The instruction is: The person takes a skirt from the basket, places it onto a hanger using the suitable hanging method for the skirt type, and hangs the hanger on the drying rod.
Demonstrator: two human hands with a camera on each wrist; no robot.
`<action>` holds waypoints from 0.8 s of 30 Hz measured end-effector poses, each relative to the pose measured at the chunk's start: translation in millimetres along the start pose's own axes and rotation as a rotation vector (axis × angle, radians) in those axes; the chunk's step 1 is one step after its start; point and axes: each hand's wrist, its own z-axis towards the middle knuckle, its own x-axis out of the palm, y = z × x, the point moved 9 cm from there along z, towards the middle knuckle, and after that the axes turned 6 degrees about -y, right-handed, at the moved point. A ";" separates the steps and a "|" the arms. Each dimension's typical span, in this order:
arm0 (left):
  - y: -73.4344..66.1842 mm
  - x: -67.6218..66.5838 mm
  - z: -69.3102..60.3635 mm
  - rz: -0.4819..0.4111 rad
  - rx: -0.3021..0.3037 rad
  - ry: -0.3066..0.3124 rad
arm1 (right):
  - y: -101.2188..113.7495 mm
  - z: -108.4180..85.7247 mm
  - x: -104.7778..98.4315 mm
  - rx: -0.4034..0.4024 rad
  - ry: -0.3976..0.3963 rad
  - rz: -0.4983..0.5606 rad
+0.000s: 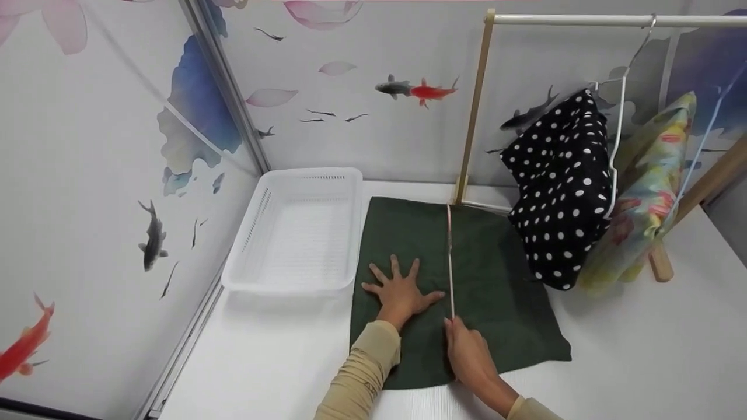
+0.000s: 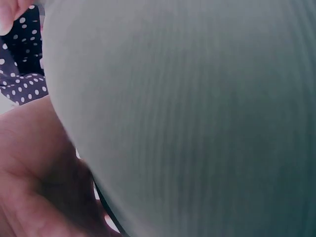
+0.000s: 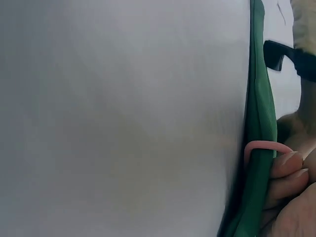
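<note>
A dark green cloth [image 1: 408, 233] lies spread on the white table. My left hand [image 1: 402, 294] rests on its left half, fingers spread wide; a beige sleeve hides much of that hand in the left wrist view. Across the cloth's middle stands a thin pink hanger [image 1: 450, 268], seen nearly edge-on. My right hand [image 1: 471, 353] grips the hanger's near end, close to the cloth's front edge. In the right wrist view the pink end of the hanger curves over a narrow strip of green cloth [image 3: 261, 108], with curled fingers [image 3: 289, 182] against it.
A white plastic basket [image 1: 292, 289] stands left of the cloth. At the right, a rack with a white rail [image 1: 572, 21] and wooden posts holds a black polka-dot cloth [image 1: 560, 192] and a yellow floral cloth [image 1: 639, 210] on hangers. Printed wall panels [image 1: 373, 140] border the table.
</note>
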 end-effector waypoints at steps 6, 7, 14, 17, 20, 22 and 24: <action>1.5 -0.4 0.7 -0.012 0.001 -0.002 | 5.9 8.9 -0.4 -0.053 -0.053 0.015; 2.4 0.0 1.2 -0.007 0.001 0.000 | 6.1 9.8 -0.4 -0.053 -0.052 0.020; 7.4 -2.9 3.2 -0.017 0.021 0.048 | 10.6 10.2 -15.3 -0.034 -0.057 0.051; 8.9 -4.7 1.8 -0.058 0.030 0.083 | 18.9 10.2 -29.7 -0.056 -0.089 0.048; 7.7 -6.5 -1.2 -0.123 0.053 0.109 | 31.6 8.4 -46.9 -0.093 -0.122 0.046; 5.1 -8.8 -3.7 -0.170 0.074 0.124 | 39.8 7.1 -58.8 -0.106 -0.135 0.052; 2.1 -12.3 -6.3 -0.200 0.096 0.130 | 47.7 6.0 -70.3 -0.116 -0.136 0.049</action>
